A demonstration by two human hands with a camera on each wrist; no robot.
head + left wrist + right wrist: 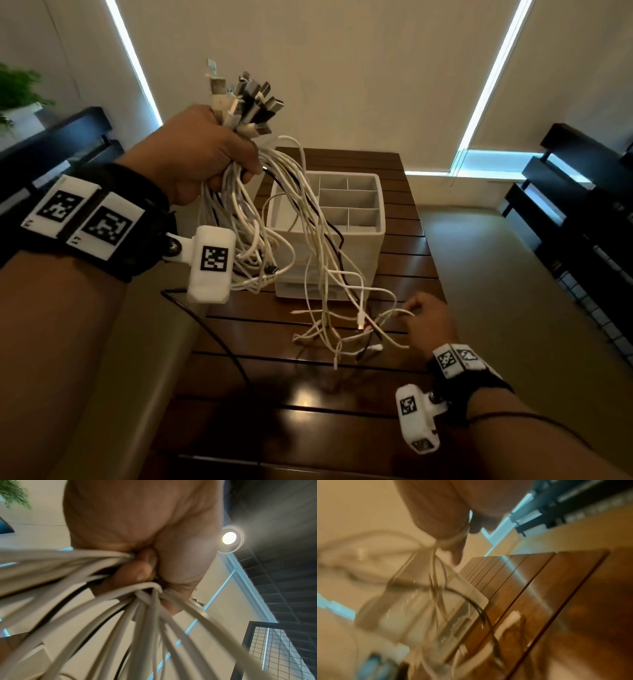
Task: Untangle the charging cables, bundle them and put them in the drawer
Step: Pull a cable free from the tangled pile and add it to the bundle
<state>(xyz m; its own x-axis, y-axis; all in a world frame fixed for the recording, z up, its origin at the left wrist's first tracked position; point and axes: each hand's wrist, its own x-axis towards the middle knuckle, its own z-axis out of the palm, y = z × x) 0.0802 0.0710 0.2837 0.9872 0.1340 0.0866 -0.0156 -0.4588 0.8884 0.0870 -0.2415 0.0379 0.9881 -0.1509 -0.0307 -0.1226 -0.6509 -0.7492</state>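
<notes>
My left hand (212, 154) is raised above the table and grips a thick bunch of white and black charging cables (260, 205) just below their USB plugs (246, 99), which fan out upward. In the left wrist view the fingers (133, 573) curl tight round the cables (137, 615). The loose ends hang down and lie tangled on the wooden table (308, 394). Low at the right, my right hand (424, 322) pinches a few white strands (387, 315) near the tabletop. The right wrist view is blurred; the strands (436, 555) run from the fingers (453, 545).
A white organiser box (342, 212) with divided top compartments stands on the table behind the hanging cables; a drawer front shows low on it. Dark shelving (582, 212) stands at the right, a dark bench (61, 144) at the left. A thin black wire (212, 339) crosses the table's left edge.
</notes>
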